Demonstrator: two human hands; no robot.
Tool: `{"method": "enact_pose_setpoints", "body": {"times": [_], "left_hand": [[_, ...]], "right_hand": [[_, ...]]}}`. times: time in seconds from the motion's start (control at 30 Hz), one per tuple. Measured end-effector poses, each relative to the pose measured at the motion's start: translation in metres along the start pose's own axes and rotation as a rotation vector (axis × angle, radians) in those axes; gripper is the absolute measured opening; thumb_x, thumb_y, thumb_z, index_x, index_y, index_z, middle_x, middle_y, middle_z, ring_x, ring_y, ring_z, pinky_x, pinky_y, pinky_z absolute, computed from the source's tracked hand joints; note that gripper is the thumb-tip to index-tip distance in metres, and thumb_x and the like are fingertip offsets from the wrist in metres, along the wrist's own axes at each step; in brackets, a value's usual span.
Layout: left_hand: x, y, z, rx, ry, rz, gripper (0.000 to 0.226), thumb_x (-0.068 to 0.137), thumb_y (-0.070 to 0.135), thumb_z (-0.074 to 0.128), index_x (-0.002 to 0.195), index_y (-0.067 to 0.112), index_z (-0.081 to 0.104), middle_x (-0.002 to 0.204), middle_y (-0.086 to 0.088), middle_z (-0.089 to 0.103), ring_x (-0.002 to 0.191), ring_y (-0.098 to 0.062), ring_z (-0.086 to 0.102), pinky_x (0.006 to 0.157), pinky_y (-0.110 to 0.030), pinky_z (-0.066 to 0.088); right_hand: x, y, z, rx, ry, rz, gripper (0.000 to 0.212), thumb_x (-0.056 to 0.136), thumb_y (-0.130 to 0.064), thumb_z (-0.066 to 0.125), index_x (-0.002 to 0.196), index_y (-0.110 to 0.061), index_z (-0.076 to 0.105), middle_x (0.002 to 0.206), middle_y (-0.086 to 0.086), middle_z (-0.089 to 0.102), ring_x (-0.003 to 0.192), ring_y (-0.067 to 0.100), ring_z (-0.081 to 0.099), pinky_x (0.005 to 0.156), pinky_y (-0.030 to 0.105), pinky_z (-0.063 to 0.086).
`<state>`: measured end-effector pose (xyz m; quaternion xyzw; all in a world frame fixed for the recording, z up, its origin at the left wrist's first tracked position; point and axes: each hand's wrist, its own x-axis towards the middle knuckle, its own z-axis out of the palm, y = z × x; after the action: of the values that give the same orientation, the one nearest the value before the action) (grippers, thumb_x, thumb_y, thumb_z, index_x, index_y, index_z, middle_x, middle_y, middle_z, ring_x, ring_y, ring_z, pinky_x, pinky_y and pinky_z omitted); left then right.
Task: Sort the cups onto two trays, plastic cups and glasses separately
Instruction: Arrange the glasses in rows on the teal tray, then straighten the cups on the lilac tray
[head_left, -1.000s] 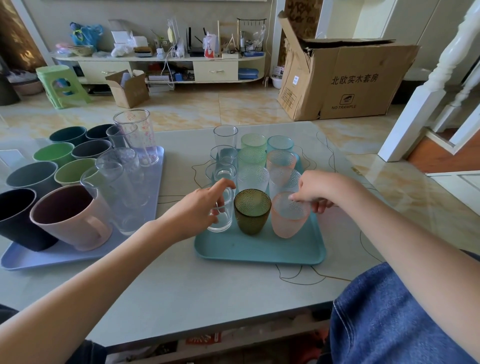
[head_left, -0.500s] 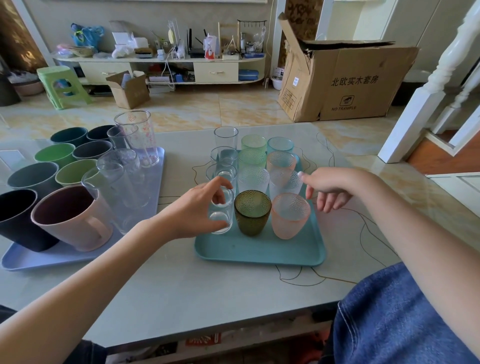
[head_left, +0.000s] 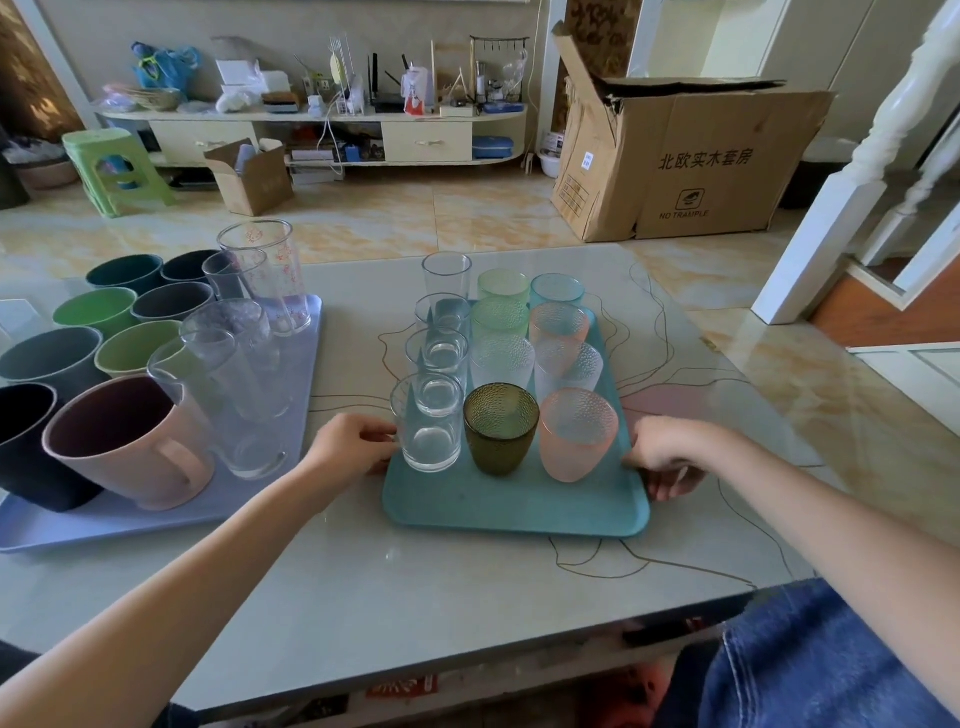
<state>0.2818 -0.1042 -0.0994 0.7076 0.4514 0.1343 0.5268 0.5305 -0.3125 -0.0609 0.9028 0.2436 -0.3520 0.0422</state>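
Glasses (head_left: 498, 374) stand in rows on teal tray (head_left: 514, 504), table centre | head view: left hand (head_left: 350, 449) and right hand (head_left: 670, 457) curl fingers on tray side edges | advice: move tray level and slowly, glasses may tip

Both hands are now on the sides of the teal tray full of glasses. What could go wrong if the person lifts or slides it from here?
The left hand and right hand take the teal tray only near its front end, so the far rows may tip it if lifted.

The glasses stand closely packed; the clear glass sits at the tray's left edge beside the fingers and could be knocked or slide off.

A leftward slide may reach the purple tray.
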Motion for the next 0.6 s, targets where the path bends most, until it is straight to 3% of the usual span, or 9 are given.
{"method": "enact_pose_setpoints", "body": {"times": [0.1, 0.2, 0.27, 0.37, 0.5, 0.6], "left_hand": [[0.0, 0.002, 0.001, -0.117, -0.025, -0.028, 0.024, 0.079, -0.006, 0.066, 0.102, -0.003, 0.069, 0.092, -0.017, 0.068, 0.077, -0.021, 0.063, 0.066, -0.021, 0.059], [-0.002, 0.01, 0.018, -0.193, -0.049, -0.036, 0.021, 0.079, -0.01, 0.064, 0.098, -0.003, 0.069, 0.075, -0.008, 0.071, 0.059, -0.009, 0.067, 0.057, -0.016, 0.056], [-0.001, 0.018, 0.033, -0.236, -0.045, -0.055, 0.019, 0.078, -0.012, 0.064, 0.091, 0.001, 0.07, 0.059, 0.002, 0.071, 0.051, -0.005, 0.066, 0.052, -0.015, 0.055], [0.006, 0.024, 0.044, -0.293, -0.006, -0.104, 0.021, 0.077, -0.015, 0.062, 0.078, 0.005, 0.068, 0.049, 0.007, 0.067, 0.045, -0.005, 0.064, 0.049, -0.015, 0.054], [0.013, 0.029, 0.045, -0.309, 0.02, -0.136, 0.024, 0.076, -0.018, 0.061, 0.084, 0.003, 0.069, 0.057, 0.0, 0.068, 0.054, -0.014, 0.064, 0.05, -0.014, 0.054], [0.017, 0.03, 0.047, -0.339, 0.033, -0.148, 0.027, 0.076, -0.019, 0.06, 0.095, -0.002, 0.067, 0.074, -0.009, 0.065, 0.065, -0.019, 0.062, 0.052, -0.015, 0.055]], "right_hand": [[0.013, 0.008, 0.009, 0.127, 0.13, -0.05, 0.034, 0.096, -0.012, 0.037, 0.064, -0.006, 0.048, 0.045, 0.008, 0.05, 0.027, 0.015, 0.04, 0.032, 0.014, 0.032], [0.033, 0.022, 0.005, 0.126, 0.336, -0.131, 0.034, 0.1, -0.021, 0.038, 0.066, -0.016, 0.04, 0.068, 0.008, 0.05, 0.059, 0.022, 0.05, 0.05, 0.026, 0.037], [0.043, 0.028, -0.003, 0.13, 0.419, -0.169, 0.031, 0.101, -0.023, 0.036, 0.073, -0.015, 0.046, 0.08, 0.011, 0.055, 0.076, 0.025, 0.052, 0.064, 0.029, 0.037], [0.056, 0.027, -0.019, 0.111, 0.396, -0.176, 0.024, 0.101, -0.018, 0.037, 0.096, -0.009, 0.059, 0.101, 0.02, 0.063, 0.08, 0.024, 0.05, 0.064, 0.028, 0.035], [0.068, 0.022, -0.029, 0.057, 0.333, -0.104, 0.026, 0.099, -0.014, 0.038, 0.112, -0.005, 0.06, 0.106, 0.02, 0.064, 0.08, 0.029, 0.055, 0.049, 0.024, 0.037], [0.075, 0.02, -0.034, 0.036, 0.348, -0.087, 0.029, 0.099, -0.014, 0.039, 0.118, -0.004, 0.058, 0.117, 0.021, 0.063, 0.099, 0.032, 0.061, 0.067, 0.024, 0.039]]}}
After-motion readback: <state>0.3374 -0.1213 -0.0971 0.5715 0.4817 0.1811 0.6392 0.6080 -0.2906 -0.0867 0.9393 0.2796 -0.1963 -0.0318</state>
